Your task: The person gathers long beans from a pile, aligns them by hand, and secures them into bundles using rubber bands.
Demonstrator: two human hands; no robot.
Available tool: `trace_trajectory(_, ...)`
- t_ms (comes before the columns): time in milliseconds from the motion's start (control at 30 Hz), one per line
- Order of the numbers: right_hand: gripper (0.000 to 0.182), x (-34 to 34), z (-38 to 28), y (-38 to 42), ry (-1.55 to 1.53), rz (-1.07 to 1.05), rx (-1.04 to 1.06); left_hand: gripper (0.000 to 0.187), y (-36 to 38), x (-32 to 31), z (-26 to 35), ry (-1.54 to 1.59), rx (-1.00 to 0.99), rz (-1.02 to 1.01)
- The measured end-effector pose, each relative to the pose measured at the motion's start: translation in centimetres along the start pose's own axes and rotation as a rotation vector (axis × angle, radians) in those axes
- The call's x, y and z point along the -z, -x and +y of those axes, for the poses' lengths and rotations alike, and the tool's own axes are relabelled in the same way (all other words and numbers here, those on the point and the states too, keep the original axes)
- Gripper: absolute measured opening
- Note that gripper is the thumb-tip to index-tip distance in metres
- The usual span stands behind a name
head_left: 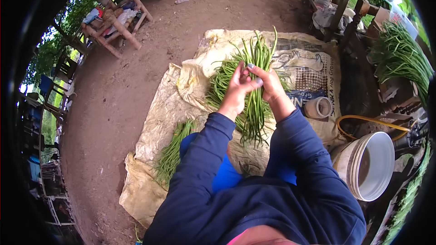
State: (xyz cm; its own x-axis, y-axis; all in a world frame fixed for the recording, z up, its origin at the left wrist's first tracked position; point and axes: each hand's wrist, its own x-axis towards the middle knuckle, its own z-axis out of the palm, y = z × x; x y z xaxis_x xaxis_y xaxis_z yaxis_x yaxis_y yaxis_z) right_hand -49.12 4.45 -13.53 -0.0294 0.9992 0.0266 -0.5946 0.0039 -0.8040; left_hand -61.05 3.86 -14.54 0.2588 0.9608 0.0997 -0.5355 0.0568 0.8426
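A bunch of long green beans (254,115) is held upright in front of me between both hands. My left hand (237,93) closes on its left side, with the thumb lying across the stalks. On the other side, my right hand (271,86) wraps round the beans, its thumb reaching over towards my left fingers. Whether anything thin lies between the fingertips I cannot make out. Behind the bunch, a loose pile of long beans (219,86) lies on flattened sacks (156,120). Another bunch of beans (175,152) rests by my left knee.
At my right stand a white bucket (359,165) and a small tub (318,108), with a yellow hose (363,118) behind. More long beans (402,56) are heaped on a raised support. A wooden stand (118,29) with items sits on the dirt floor (104,122).
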Motion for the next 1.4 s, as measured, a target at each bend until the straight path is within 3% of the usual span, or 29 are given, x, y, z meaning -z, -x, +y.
trace_trajectory(67, 0.022, 0.1, -0.1, 0.1, -0.036, -0.024, -0.041, 0.068, -0.7, 0.4, 2.5, 0.021, -0.032, 0.107)
trace_trajectory(133, 0.023, -0.3, -0.2, 0.3, 0.118, 0.025, -0.01, 0.054, -1.2, 1.3, 3.7, -0.278, -0.071, 0.189)
trace_trajectory(200, 0.022, -0.7, -0.3, 0.6, 0.356, 0.036, 0.025, 0.047, -1.3, 2.1, 3.3, -0.279, -0.001, 0.141)
trace_trajectory(267, 0.023, -0.5, 0.3, 0.3, 0.397, 0.012, 0.01, 0.047, -1.1, 1.8, 2.6, -0.197, 0.009, 0.179)
trace_trajectory(467, 0.02, -2.3, 0.2, 0.3, 0.268, -0.01, -0.031, 0.052, -1.6, 3.6, 2.8, -0.056, 0.054, 0.201)
trace_trajectory(633, 0.02, -2.3, 0.7, 0.5, 0.268, -0.016, -0.081, 0.023, -2.3, 4.7, 3.5, -0.055, -0.002, 0.214)
trace_trajectory(767, 0.027, -1.0, 1.5, 0.2, 0.339, 0.008, -0.081, 0.034, -2.6, 4.9, 3.4, 0.016, -0.018, 0.261)
trace_trajectory(900, 0.031, -0.6, 1.8, 0.5, 0.398, -0.056, -0.072, 0.02, -2.0, 4.5, 4.7, -0.037, -0.046, 0.285)
trace_trajectory(933, 0.029, -0.6, 2.2, 0.3, 0.384, -0.056, -0.055, 0.018, -1.9, 3.9, 4.7, -0.01, -0.03, 0.349)
trace_trajectory(1000, 0.029, -0.6, 2.4, 0.5, 0.34, -0.065, -0.073, 0.017, -2.3, 4.6, 3.5, -0.069, -0.119, 0.221)
trace_trajectory(1133, 0.028, -1.2, 2.3, 0.8, 0.294, -0.02, -0.094, 0.014, -2.4, 4.4, 2.7, -0.032, -0.156, 0.284)
trace_trajectory(1200, 0.028, -1.0, 2.6, 0.9, 0.235, 0.088, -0.048, 0.014, -1.4, 3.0, 4.0, 0.325, -0.103, 0.366)
trace_trajectory(1233, 0.032, -0.4, 3.0, 0.4, 0.225, 0.12, -0.026, 0.015, -1.2, 2.9, 4.2, 0.353, -0.09, 0.387)
trace_trajectory(1400, 0.038, 2.7, 2.6, -1.1, 0.146, 0.079, -0.16, 0.019, -1.4, 4.7, 3.8, 0.161, -0.166, 0.41)
